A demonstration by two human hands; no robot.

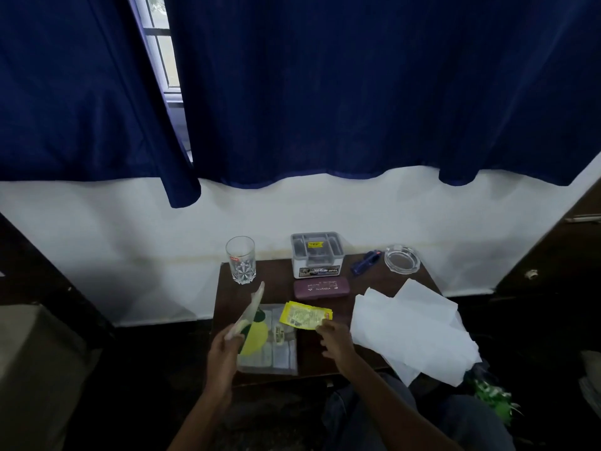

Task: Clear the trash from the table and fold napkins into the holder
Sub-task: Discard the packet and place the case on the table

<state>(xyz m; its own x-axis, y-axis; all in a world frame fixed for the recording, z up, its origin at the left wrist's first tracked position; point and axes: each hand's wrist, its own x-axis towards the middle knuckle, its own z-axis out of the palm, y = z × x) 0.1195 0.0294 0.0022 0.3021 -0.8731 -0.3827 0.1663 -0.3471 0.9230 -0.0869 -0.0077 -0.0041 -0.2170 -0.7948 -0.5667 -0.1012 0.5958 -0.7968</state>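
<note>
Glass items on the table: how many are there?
2. The drinking glass stands at the back left of the table; the ashtray sits at its back right. The napkins may hide others.

Along the back of the counter (276, 278) stand a glass (240, 260), the holder (317, 254) and an ashtray (402, 258), left to right. The napkins (413, 330) lie front right.

dark table (309, 361) bears glass (241, 260), holder (317, 255), case (322, 288), lighter (364, 262), ashtray (402, 258), napkins (413, 333), clear packet (274, 351).
</note>
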